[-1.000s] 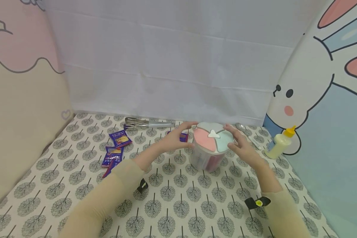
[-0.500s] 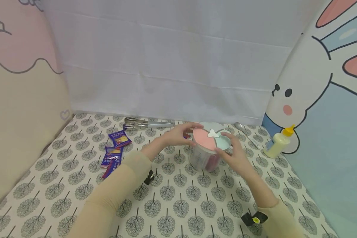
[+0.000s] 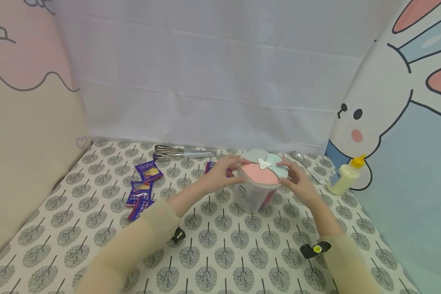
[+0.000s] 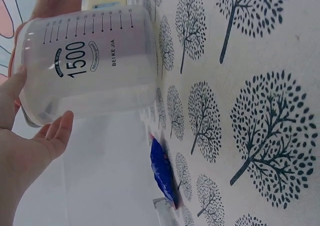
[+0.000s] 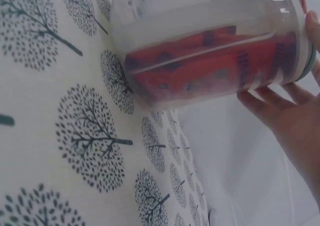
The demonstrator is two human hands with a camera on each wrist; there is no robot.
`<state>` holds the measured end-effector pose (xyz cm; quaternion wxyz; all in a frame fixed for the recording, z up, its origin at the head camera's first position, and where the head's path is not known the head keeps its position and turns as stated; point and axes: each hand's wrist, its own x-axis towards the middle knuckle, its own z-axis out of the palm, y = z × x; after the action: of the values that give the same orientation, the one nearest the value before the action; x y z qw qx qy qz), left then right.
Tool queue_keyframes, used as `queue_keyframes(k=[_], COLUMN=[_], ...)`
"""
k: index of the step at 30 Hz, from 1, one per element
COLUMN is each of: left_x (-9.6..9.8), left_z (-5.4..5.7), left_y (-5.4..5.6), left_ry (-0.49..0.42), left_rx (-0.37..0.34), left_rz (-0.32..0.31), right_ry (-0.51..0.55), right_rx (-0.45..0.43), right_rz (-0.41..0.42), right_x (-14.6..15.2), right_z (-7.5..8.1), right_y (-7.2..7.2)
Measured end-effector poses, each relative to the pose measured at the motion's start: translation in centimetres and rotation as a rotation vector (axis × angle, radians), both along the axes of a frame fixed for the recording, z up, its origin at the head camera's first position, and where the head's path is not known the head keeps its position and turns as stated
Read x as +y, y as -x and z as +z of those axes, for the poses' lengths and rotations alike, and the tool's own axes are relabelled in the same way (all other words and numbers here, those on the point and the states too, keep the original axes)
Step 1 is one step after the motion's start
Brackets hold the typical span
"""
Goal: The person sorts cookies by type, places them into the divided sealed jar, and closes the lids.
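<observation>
A clear plastic storage canister stands on the table, slightly right of centre. Pink, grey and mint sections make up its round lid, with a small white piece at their meeting point. On the left side my left hand holds the canister at the lid rim, thumb in front and fingers behind. Opposite it, my right hand grips the rim with thumb and fingers spread round the edge. The left wrist view shows a printed scale and "1500" on the wall. Red packaging shows through the wall in the right wrist view.
Several blue snack packets lie to the left, and another blue packet sits behind my left hand. Metal tongs lie at the back. A spoon and a yellow-capped bottle are on the right.
The canister and lid have turned anticlockwise seen from above, bringing the pink section to the front and the print into view. My right hand reached round the front, then swung back to the right.
</observation>
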<state>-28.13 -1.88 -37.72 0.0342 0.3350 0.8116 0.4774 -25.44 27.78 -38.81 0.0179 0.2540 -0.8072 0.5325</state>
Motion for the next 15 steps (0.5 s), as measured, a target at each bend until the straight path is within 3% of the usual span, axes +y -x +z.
queue_keyframes(k=[6, 11, 15], left_x=[-0.3, -0.9, -1.1], left_z=[0.0, -0.8, -0.8], left_y=[-1.8, -2.5, -2.7], left_ry=[0.008, 0.005, 0.038], left_rx=[-0.009, 0.010, 0.038], left_rz=[0.020, 0.016, 0.023], right_ry=[0.083, 0.053, 0.048], right_rx=[0.011, -0.019, -0.006], right_rz=[0.162, 0.199, 0.206], right_x=[1.1, 0.8, 0.6], right_z=[-0.8, -0.3, 0.0], right_y=[1.5, 1.9, 1.9])
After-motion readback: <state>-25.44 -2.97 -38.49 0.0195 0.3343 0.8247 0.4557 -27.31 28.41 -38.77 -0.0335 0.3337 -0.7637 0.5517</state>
